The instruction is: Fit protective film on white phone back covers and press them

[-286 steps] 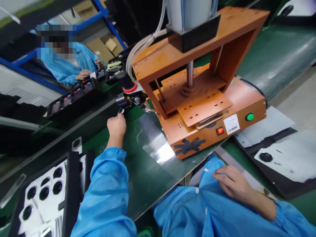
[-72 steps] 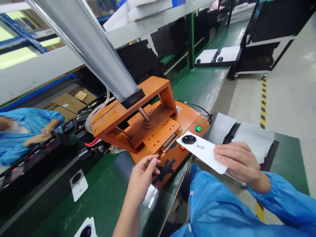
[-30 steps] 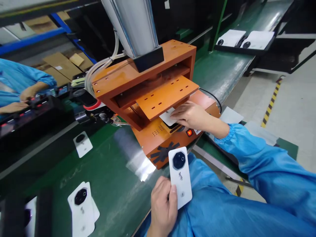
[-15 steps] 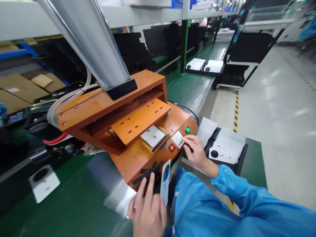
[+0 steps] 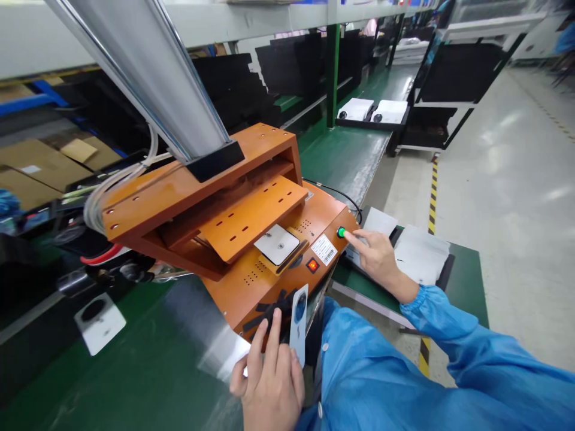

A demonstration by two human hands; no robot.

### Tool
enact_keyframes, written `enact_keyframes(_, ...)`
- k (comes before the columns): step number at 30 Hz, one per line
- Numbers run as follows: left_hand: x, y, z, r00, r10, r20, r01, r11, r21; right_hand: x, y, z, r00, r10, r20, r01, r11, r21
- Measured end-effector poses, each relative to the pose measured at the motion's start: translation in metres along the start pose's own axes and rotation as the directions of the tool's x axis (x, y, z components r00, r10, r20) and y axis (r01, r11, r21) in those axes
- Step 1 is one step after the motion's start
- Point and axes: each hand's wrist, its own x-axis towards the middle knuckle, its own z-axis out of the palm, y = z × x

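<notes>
An orange press machine stands on the green bench. A white phone back cover lies in its slot under the raised orange plate. My right hand reaches to the machine's front, its index finger stretched out and touching the green button. My left hand is low at the bench edge, holding a white phone back cover with a dark camera ring upright on its edge between the fingers.
Another white cover lies on the green belt at left. A black tray with white sheets sits right of the machine. Two more white covers rest on a far tray. A silver cylinder rises above the press.
My right hand moved up from beside the label until its index finger reached the green button. The left hand still holds its cover on edge. The view shifted slightly.
</notes>
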Motion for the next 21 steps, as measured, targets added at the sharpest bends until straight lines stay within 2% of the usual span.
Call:
enact_keyframes(4, 0.000, -0.001, -0.003, 0.999, -0.025, 0.028, 0.025, 1.000, -0.015, 0.003, -0.001, -0.003, 1.000, -0.009, 0.023, 0.007, 0.994, 0.106)
enact_keyframes(7, -0.002, 0.001, -0.006, 0.999, -0.036, -0.001, 0.035, 0.993, -0.117, -0.005, -0.019, -0.018, 0.995, 0.060, -0.081, -0.032, 0.950, 0.310)
enact_keyframes(9, -0.006, 0.011, -0.008, 0.995, -0.075, -0.073, 0.059, 0.979, -0.197, -0.018, -0.047, -0.032, 0.998, 0.041, -0.053, -0.004, 0.822, 0.570)
enact_keyframes(11, -0.009, 0.026, -0.009, 0.986, -0.116, -0.122, 0.080, 0.960, -0.267, -0.032, -0.083, -0.045, 0.988, -0.094, 0.123, -0.048, 0.568, 0.821)
enact_keyframes(12, -0.009, 0.033, -0.008, 0.984, -0.126, -0.124, 0.084, 0.950, -0.302, -0.039, -0.099, -0.051, 0.972, -0.120, 0.203, -0.122, 0.478, 0.870)
enact_keyframes(14, -0.005, 0.038, -0.007, 0.990, -0.109, -0.094, 0.069, 0.932, -0.355, -0.046, -0.119, -0.059, 0.940, -0.093, 0.327, -0.270, 0.385, 0.883)
enact_keyframes(16, 0.004, 0.018, -0.011, 0.992, -0.096, -0.078, 0.062, 0.933, -0.355, -0.045, -0.117, -0.060, 0.934, 0.002, 0.357, -0.332, 0.370, 0.868)
enact_keyframes(18, 0.016, -0.028, -0.023, 0.971, -0.206, -0.119, 0.170, 0.950, -0.261, -0.043, -0.092, -0.053, 0.954, 0.087, 0.288, -0.297, 0.429, 0.853)
enact_keyframes(19, 0.023, -0.057, -0.032, 0.927, -0.335, -0.169, 0.302, 0.934, -0.192, -0.042, -0.073, -0.048, 0.966, 0.134, 0.221, -0.258, 0.500, 0.827)
enact_keyframes(20, 0.032, -0.087, -0.040, 0.836, -0.491, -0.246, 0.481, 0.870, -0.104, -0.043, -0.051, -0.043, 0.962, 0.218, 0.167, -0.266, 0.592, 0.761)
enact_keyframes(21, 0.042, -0.114, -0.046, 0.800, -0.537, -0.267, 0.536, 0.840, -0.081, -0.046, -0.029, -0.039, 0.940, 0.330, 0.089, -0.301, 0.673, 0.676)
